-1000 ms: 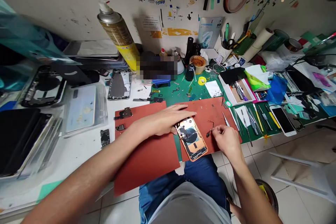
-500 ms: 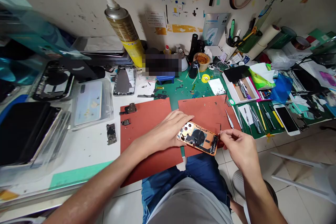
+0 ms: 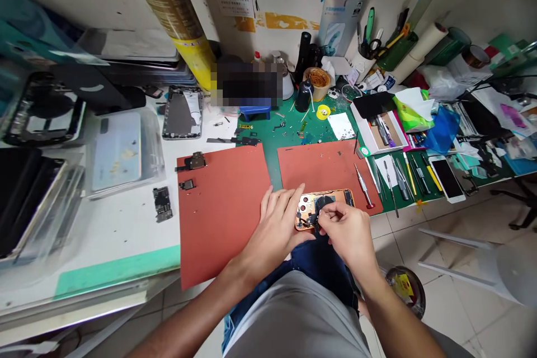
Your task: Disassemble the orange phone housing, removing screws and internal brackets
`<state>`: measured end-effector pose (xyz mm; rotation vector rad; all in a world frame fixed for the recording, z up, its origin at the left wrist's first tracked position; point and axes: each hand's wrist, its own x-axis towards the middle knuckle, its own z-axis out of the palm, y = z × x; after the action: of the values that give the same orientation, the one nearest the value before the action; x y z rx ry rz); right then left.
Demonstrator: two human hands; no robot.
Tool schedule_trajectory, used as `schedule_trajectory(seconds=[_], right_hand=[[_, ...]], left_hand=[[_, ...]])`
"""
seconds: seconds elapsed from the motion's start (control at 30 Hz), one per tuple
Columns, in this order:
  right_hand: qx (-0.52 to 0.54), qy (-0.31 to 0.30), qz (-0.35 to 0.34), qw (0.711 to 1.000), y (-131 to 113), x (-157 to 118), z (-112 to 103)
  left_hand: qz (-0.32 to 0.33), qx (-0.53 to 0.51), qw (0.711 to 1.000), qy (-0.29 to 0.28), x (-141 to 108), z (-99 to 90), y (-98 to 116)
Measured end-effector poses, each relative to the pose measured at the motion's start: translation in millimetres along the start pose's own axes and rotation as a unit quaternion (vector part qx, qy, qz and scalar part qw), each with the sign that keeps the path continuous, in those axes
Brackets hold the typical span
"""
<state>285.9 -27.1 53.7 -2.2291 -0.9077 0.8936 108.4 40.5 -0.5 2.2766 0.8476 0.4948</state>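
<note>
An orange phone rear housing (image 3: 325, 210) lies face down near the front edge of the right red silicone mat (image 3: 319, 170), its inside showing a round black coil. My left hand (image 3: 279, 229) presses on its left end beside the camera openings. Above the housing's middle, my right hand (image 3: 346, 235) pinches a small dark part (image 3: 319, 215) between thumb and fingers. The fingers hide much of that part, so its exact kind is unclear. A precision screwdriver (image 3: 363, 185) lies on the mat to the right of the housing.
A second red mat (image 3: 222, 218) at left holds small phone parts (image 3: 193, 161). A phone logic board (image 3: 163, 204) lies on the white bench. Green mat, tools and a phone (image 3: 447, 179) fill the right; a tall spray can (image 3: 172, 17) stands behind.
The housing has slid toward me, to the mat's front edge. My right hand has moved from its right end to above its middle. The view has shifted slightly.
</note>
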Motion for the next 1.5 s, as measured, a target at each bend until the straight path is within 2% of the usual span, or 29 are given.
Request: schedule_trajectory(seconds=[0.1, 0.23, 0.4, 0.57, 0.83, 1.23, 1.5], right_hand=[[-0.010, -0.006, -0.001, 1.000, 2, 3, 4], [-0.034, -0.005, -0.007, 0.999, 1, 8, 11], [-0.071, 0.008, -0.016, 0.997, -2, 10, 15], [-0.103, 0.020, -0.024, 0.994, -7, 10, 16], [-0.132, 0.012, -0.017, 0.991, -14, 10, 20], [-0.091, -0.014, -0.002, 0.996, -13, 21, 8], [-0.113, 0.012, 0.001, 0.993, -15, 16, 17]], left_hand=[[0.017, -0.016, 1.000, -0.008, -3, -14.2, -7], [0.027, -0.037, 0.998, 0.046, 1, -26.6, -8], [0.035, -0.040, 0.993, 0.105, 12, -20.1, -3], [0.026, -0.036, 0.990, 0.133, 16, -14.9, -3], [0.027, -0.029, 0.992, 0.116, 17, -13.1, -5], [0.026, -0.036, 0.993, 0.106, 19, -11.8, -6], [0.040, -0.023, 0.992, 0.117, 18, -14.2, -9]])
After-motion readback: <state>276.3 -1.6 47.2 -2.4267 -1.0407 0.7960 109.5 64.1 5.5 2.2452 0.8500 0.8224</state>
